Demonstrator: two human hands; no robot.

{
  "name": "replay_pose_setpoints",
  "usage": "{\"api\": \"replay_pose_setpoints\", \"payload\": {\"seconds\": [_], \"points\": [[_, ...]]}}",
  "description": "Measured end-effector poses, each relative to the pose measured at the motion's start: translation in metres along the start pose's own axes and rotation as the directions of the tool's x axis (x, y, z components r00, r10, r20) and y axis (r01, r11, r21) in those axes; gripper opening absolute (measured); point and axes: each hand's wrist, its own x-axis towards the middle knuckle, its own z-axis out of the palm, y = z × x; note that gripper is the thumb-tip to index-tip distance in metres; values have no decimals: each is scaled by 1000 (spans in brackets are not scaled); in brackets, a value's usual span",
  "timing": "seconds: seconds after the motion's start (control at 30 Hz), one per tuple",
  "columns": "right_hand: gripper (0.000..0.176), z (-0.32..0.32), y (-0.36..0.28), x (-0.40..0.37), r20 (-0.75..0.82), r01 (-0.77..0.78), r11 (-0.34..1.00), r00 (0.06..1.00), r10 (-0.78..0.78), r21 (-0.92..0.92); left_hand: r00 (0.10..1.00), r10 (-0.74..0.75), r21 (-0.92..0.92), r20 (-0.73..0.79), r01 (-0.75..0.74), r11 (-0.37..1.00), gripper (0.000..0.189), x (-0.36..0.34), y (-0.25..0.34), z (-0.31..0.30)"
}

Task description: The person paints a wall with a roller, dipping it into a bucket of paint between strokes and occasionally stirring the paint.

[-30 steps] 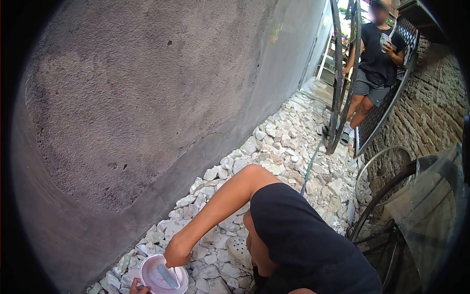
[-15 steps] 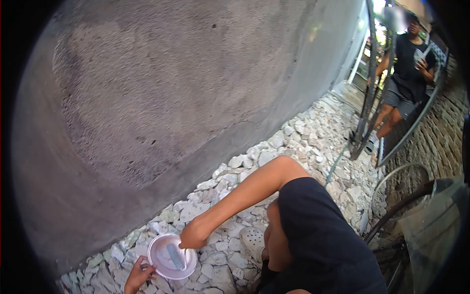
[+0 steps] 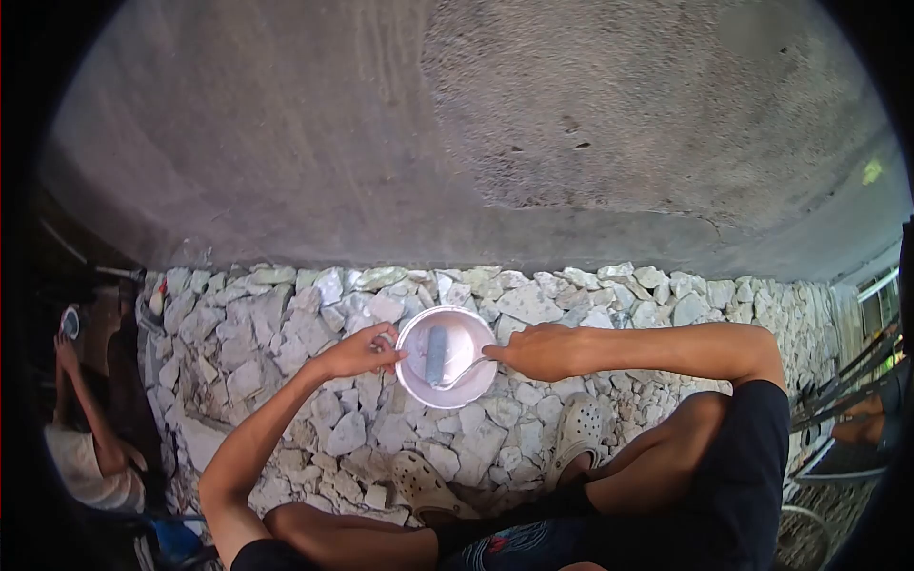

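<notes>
A round white bucket [image 3: 413, 381] stands on the broken stones in front of me, with whitish paint inside. In it lies a paint roller [image 3: 436, 356] with a grey sleeve, its bent wire frame reaching toward the right rim. My right hand [image 3: 543, 350] is closed around the roller's handle, which the fingers mostly hide. At the left rim, my left hand [image 3: 360, 352] pinches the bucket's edge between thumb and fingers.
A grey wall [image 3: 314, 143] with a rough patch [image 3: 609, 105] rises beyond the stones [image 3: 347, 433]. My clog [image 3: 578, 428] rests close to the bucket. At far left a person [image 3: 90, 447] holds a round container [image 3: 69, 322]; another person [image 3: 862, 428] is at the right edge.
My view has swung left, so the bucket now appears central and the person by the metal frame sits at the right edge. Both hands remain at the bucket; the roller is still inside.
</notes>
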Motion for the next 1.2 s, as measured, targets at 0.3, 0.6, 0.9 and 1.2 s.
{"api": "replay_pose_setpoints", "payload": {"seconds": [0.3,0.6,0.9,1.2], "points": [[49,0,-5,9,76,-101,994,992,103,-31,999,25,23,46,-26,999,35,3,-1,-4],[48,-11,-28,1,-8,-54,948,999,54,-313,999,32,-31,39,-31,999,34,5,-4,-6],[41,-3,-19,16,-280,-204,760,959,30,-617,999,22,-41,33,-21,999,34,3,-6,-6],[22,18,-30,20,-386,-250,499,903,-189,-829,998,37,-23,47,-36,999,41,3,-10,-5]]}}
